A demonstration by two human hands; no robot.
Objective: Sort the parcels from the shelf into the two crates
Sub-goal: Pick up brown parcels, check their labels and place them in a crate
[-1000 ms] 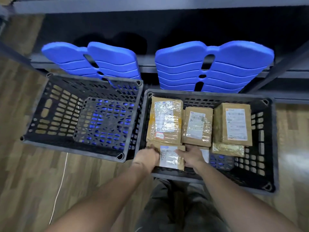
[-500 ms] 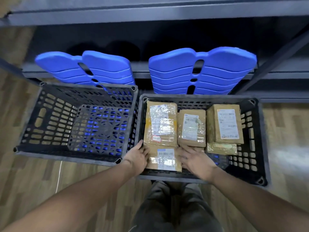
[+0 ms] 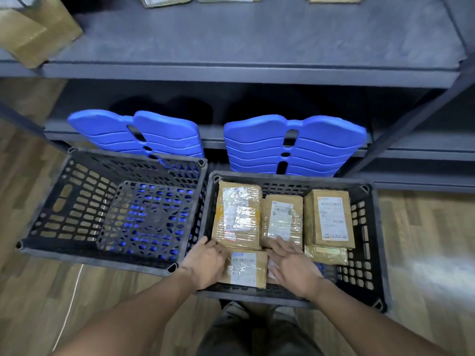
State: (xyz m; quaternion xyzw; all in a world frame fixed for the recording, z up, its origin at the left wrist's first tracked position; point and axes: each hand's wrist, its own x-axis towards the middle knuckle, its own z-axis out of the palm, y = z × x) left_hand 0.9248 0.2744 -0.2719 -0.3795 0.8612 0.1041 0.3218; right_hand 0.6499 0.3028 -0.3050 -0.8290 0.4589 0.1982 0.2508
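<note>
Wood-plank flooring carried two black lattice plastic crates side by side below a grey metal shelf. Against the near edge of the right crate, toward its near-left corner, lay a small brown cardboard parcel, flat, its white barcode label up under glossy tape. The left hand rested against the parcel's left side, fingers loosely bent, not clasping it. The right hand lay flat and spread just beside its right side. Placing looked finished; next the hands would need to lift clear and reach for the shelf parcels at the far edge. Other taped parcels lay beyond it in that crate, with the left crate just beside.
</note>
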